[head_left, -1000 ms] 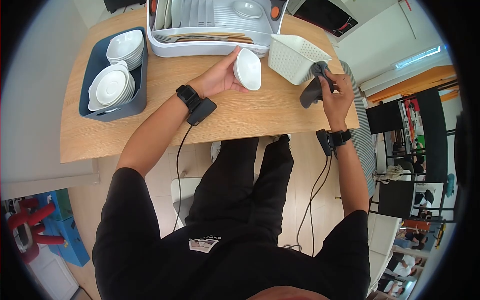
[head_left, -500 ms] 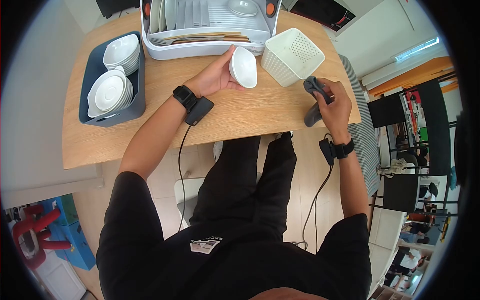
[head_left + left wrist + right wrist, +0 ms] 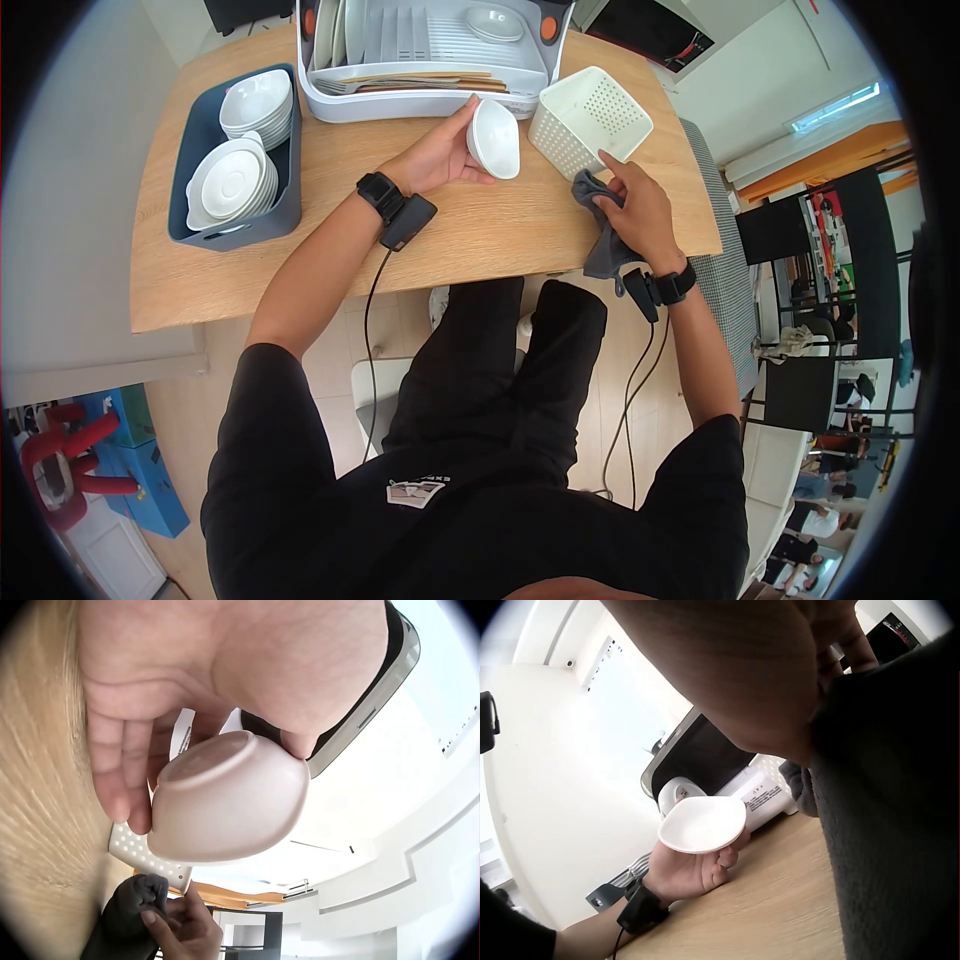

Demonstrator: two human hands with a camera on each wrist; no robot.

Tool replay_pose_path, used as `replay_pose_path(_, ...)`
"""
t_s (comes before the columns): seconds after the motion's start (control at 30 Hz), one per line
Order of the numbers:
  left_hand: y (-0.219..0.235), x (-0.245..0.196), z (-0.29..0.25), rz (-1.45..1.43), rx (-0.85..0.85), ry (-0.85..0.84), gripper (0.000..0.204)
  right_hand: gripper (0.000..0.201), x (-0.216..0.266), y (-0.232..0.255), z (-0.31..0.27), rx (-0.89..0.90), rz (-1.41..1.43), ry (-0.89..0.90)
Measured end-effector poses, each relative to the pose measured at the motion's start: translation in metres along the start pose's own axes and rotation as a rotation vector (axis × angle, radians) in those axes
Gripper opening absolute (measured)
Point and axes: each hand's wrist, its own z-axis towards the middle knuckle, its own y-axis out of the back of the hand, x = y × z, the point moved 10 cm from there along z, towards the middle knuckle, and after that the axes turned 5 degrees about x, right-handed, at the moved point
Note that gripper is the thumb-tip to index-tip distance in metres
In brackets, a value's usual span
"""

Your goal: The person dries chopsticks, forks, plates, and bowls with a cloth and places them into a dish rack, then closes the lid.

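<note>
My left hand (image 3: 438,158) grips a small white bowl (image 3: 497,140) by its sides, over the table in front of the dish rack. The bowl's hollow faces right, and the left wrist view shows its round foot and outer wall (image 3: 240,810). A dark grey cloth (image 3: 605,250) hangs from my right hand (image 3: 642,212), pinched between thumb and fingers. That hand is to the right of the bowl, just in front of the white perforated basket (image 3: 548,150). In the right wrist view the cloth (image 3: 885,810) covers much of the right side.
A blue-grey bin (image 3: 240,237) with stacked white bowls (image 3: 258,100) and lidded-looking dishes (image 3: 233,180) stands at the left. Behind my left hand is a white dish rack (image 3: 420,108) holding plates, chopsticks (image 3: 440,80) and a small dish (image 3: 495,24). Cables hang from both wrists.
The right hand has drawn the cloth away from the basket's right side, toward me and then left toward the bowl. The basket, tilted at first, sits more upright. My left hand keeps the bowl nearly still.
</note>
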Motion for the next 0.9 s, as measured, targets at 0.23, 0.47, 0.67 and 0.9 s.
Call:
replay_pose_path(0.23,0.003,0.001,0.000,0.007,-0.012,0.032,0.078,0.056,-0.062,0.010,0.015,0.020,-0.003,-0.058)
replay_pose_path(0.47,0.000,-0.001,0.000,-0.047,0.024,0.019,0.072,0.065,-0.091,0.053,0.013,-0.105,-0.091,-0.118)
replay_pose_path(0.67,-0.002,-0.003,-0.001,-0.002,0.006,-0.005,0.074,0.045,-0.017,0.080,-0.006,-0.229,0.154,0.002)
replay_pose_path(0.9,-0.013,0.004,-0.005,0.087,0.106,-0.006,0.070,0.028,0.100,0.026,0.021,-0.139,0.349,0.318)
